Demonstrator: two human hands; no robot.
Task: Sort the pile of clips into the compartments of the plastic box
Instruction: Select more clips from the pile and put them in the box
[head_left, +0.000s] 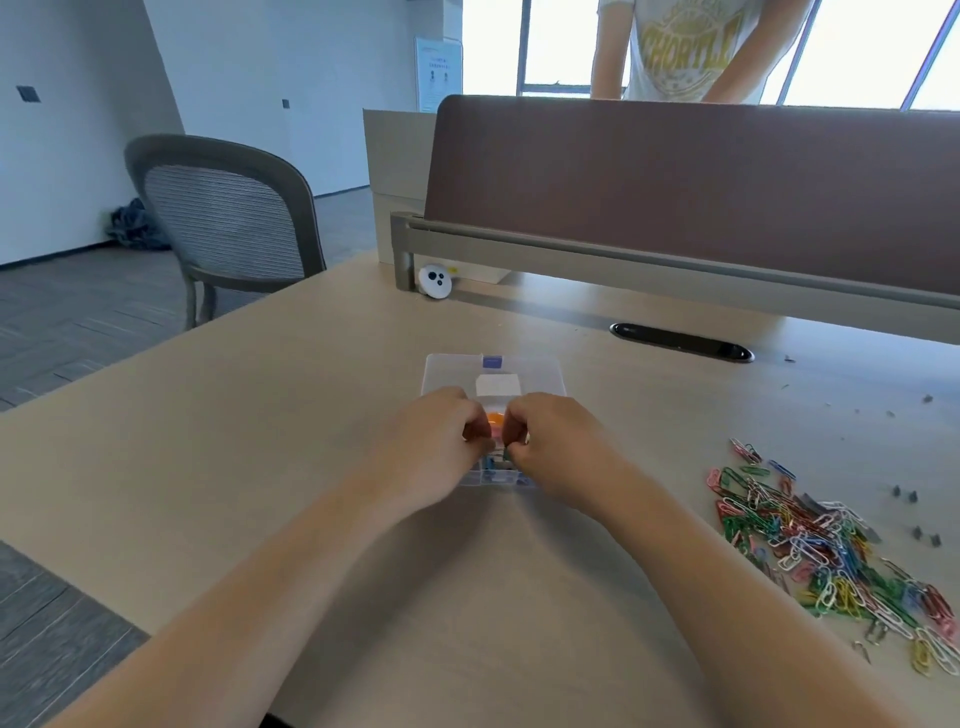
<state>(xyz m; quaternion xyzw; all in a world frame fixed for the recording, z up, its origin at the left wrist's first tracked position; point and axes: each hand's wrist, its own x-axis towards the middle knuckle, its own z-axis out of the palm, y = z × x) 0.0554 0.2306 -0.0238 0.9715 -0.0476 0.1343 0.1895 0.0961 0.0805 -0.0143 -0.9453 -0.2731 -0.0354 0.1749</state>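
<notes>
Plastic box (540, 374): clear, at mid-table (260, 441), straight ahead; white label and purple tab on the far part, near part mostly hidden under both hands.
Left hand (441, 441): over the left half of the box, fingers curled, tips drawn in toward the right hand.
Right hand (550, 441): over the right half of the box, fingers curled, tips almost meeting those of the left.
Grasp: cannot tell whether either hand pinches a clip; contact point too small and shaded.
Box contents: 1 orange piece (494, 418) visible between the 2 hands, blue specks nearer; compartment walls not legible.
Pile of clips (810, 545): multicoloured, loose on the table, well apart from the box, to the right of it and nearer.
Pile axis: long, running from far-left to near-right.
Nearer hand: right, by a clear margin; judged the natural one for the next pick.
Progress: judged early, most of the pile unsorted.
Strays: small dark bits (904, 493) just right of the pile.
</notes>
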